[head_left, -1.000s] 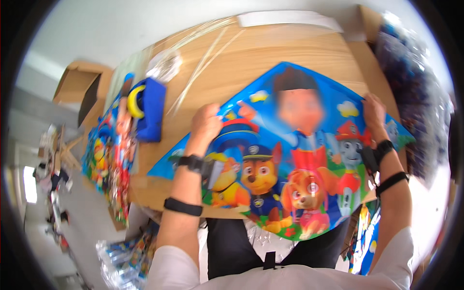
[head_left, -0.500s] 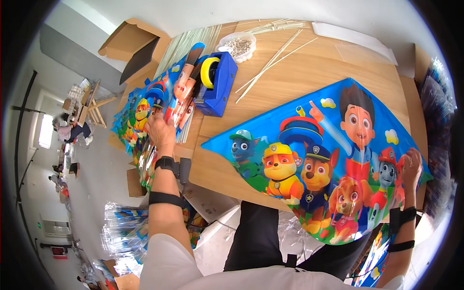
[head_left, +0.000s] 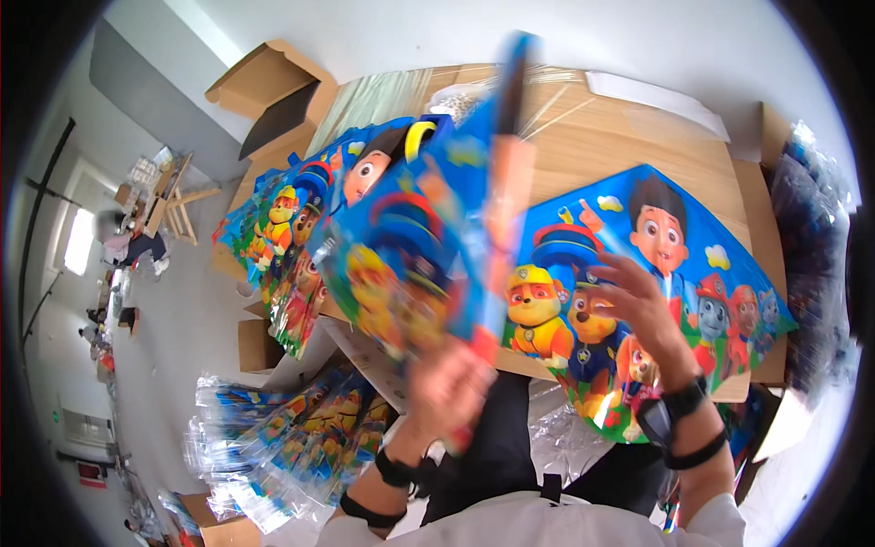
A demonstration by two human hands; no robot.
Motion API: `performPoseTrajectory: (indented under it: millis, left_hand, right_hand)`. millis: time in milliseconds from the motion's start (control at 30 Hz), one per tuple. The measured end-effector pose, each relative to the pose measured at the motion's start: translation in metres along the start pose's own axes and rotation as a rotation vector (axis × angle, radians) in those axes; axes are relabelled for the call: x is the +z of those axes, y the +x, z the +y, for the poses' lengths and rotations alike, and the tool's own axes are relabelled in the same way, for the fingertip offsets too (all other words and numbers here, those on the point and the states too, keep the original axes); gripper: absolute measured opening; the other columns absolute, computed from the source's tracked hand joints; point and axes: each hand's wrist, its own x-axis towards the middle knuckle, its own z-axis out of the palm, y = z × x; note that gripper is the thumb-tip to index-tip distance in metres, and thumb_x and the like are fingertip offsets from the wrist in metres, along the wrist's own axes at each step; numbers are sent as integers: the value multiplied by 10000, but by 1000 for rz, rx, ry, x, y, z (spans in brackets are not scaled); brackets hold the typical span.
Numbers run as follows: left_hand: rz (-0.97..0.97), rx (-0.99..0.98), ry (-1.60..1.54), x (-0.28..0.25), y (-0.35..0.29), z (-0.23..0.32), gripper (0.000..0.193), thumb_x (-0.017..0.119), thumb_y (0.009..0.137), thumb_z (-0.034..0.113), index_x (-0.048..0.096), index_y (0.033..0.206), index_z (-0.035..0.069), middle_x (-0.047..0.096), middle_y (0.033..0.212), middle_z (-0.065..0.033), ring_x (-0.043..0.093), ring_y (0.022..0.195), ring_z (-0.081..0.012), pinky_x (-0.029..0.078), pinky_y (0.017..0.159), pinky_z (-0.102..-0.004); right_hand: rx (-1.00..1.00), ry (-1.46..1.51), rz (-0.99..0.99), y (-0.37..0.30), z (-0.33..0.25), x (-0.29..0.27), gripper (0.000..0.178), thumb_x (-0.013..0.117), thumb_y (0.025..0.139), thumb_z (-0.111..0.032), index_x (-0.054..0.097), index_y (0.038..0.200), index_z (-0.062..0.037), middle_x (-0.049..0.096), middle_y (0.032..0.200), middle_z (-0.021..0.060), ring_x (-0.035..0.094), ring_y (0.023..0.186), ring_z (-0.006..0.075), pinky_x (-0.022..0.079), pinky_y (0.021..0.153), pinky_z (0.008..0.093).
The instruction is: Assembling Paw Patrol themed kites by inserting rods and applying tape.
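My left hand (head_left: 447,387), smeared by motion, grips the lower end of a folded kite sail (head_left: 401,273) printed with cartoon dogs on blue. That sail stands raised above the table and covers part of the view behind it. My right hand (head_left: 638,301) hovers with fingers apart over a second kite sail (head_left: 720,264), which lies spread at the table's right and hangs over the front edge. On the left, a pile of similar folded kite sails (head_left: 287,214) rests on the table, overhanging its edge.
Yellow tape (head_left: 419,139) in a blue dispenser, a white tub (head_left: 447,98) and thin pale rods (head_left: 374,105) lie along the far side. An open cardboard box (head_left: 273,82) stands far left. Bagged kites (head_left: 292,447) lie low at left; plastic-wrapped goods (head_left: 807,219) stand at right.
My left hand has lifted a folded kite sail off the left pile and brought it toward the middle. My right hand has left the spread sail's right edge and moved left over it.
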Motion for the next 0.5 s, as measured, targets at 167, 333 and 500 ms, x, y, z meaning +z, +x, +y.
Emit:
performPoseTrajectory:
  millis: [167,333,500]
  left_hand:
    - [83,290,50,27,18,29,277,719,748,148,601,962,20,606,941,-151,582,855,-338,466,754,-405]
    - [11,330,212,55,61,7,383,701,762,127,570,1102,8,601,1052,-185,566,952,-391,463,824,-440]
    - [8,204,65,89,44,26,334,719,739,63,594,1044,14,633,954,-166,610,859,-369,496,756,-381]
  right_hand:
    - [-44,-240,-26,-31,39,0,549,553,919,-202,316,1387,-39,459,1313,149,457,1214,259,413,1006,367]
    - [-29,-11,10,-51,39,5,539,547,923,-201,319,1383,-36,463,1309,149,467,1202,257,421,998,363]
    - [-62,122,19,-74,20,19,529,540,927,-201,321,1379,-33,467,1305,149,477,1191,255,428,991,358]
